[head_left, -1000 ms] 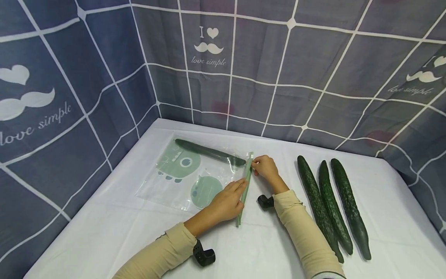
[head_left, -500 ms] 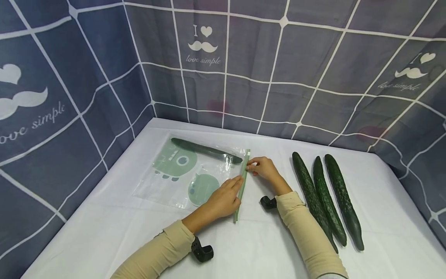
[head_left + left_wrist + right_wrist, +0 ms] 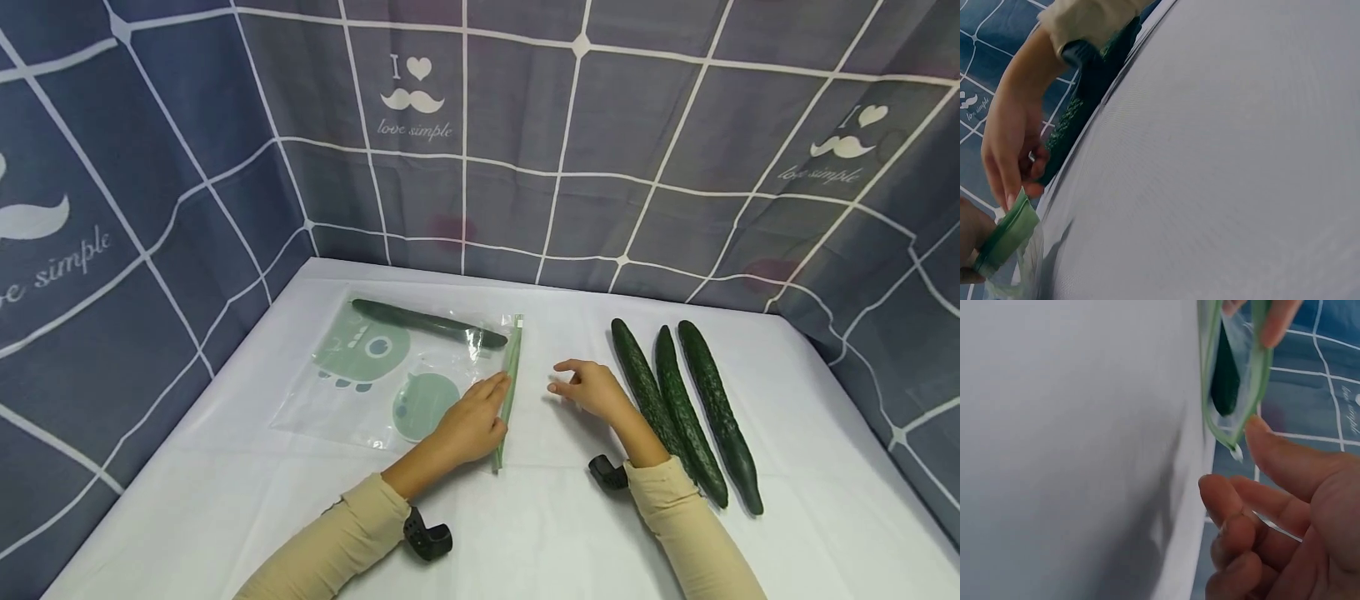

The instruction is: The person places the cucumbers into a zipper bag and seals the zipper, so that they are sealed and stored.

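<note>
A clear zip bag (image 3: 360, 421) with green dinosaur prints lies on the left half of the table, its green zip edge to the right. One cucumber (image 3: 427, 323) is inside along the far side. My left hand (image 3: 468, 421) is on the zip edge; in the right wrist view its fingers (image 3: 1279, 325) grip one side of the parted mouth. To the right, my right hand (image 3: 592, 390) is apart from the bag, thumb and forefinger spread with nothing between them. Past it lie three cucumbers (image 3: 636, 367) (image 3: 686, 412) (image 3: 720, 412) side by side.
A white cloth covers the table (image 3: 540, 533). Grey-blue checked curtain (image 3: 517, 208) stands along the back and sides. A black wrist device (image 3: 427, 537) sits at the left cuff, another (image 3: 607, 473) at the right.
My right hand has let go of the bag's zip edge and moved right, toward the three cucumbers. My left hand has stayed at the zip edge. The head view has shifted slightly right.
</note>
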`<state>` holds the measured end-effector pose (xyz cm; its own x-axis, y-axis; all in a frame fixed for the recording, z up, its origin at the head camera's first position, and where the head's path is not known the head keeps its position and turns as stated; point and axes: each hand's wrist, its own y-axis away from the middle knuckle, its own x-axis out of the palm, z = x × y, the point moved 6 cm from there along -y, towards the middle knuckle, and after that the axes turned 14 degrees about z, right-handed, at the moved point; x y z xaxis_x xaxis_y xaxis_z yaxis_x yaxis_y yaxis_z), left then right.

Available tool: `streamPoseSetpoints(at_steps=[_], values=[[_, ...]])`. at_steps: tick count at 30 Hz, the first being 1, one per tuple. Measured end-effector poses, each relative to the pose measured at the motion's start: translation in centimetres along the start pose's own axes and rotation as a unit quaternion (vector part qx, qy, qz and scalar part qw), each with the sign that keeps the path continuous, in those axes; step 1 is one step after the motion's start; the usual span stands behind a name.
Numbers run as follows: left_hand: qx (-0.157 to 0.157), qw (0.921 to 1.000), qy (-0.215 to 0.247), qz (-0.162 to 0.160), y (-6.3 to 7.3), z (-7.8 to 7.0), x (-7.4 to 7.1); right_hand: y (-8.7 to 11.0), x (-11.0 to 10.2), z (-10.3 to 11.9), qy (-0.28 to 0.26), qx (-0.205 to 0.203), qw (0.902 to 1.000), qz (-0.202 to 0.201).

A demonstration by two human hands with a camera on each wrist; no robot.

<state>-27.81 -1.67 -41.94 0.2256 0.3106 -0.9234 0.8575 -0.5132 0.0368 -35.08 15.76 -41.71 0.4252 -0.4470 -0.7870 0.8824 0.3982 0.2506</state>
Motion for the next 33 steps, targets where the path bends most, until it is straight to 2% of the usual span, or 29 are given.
streamPoseSetpoints(at_steps=[10,15,24,28,33], values=[[0.004,0.9999,0.009,0.002,0.1,0.2,0.0,5.0,-2.5,-2.0,0.014,0.027,0.9991,-0.028],[0.005,0.9999,0.011,0.002,0.2,0.1,0.1,8.1,-3.7,-3.3,0.04,0.065,0.9959,-0.049],[0.018,0.9995,0.013,-0.022,0.2,0.1,-0.3,14.0,-3.4,-4.9,0.126,0.123,0.9776,-0.115],[0.012,0.9998,0.011,-0.016,0.3,0.2,-0.2,15.5,-2.7,-5.6,0.144,0.155,0.9711,-0.11],[0.008,0.9997,0.02,-0.011,0.2,0.1,-0.1,16.7,-2.2,-6.0,0.182,0.2,0.9577,-0.097]])
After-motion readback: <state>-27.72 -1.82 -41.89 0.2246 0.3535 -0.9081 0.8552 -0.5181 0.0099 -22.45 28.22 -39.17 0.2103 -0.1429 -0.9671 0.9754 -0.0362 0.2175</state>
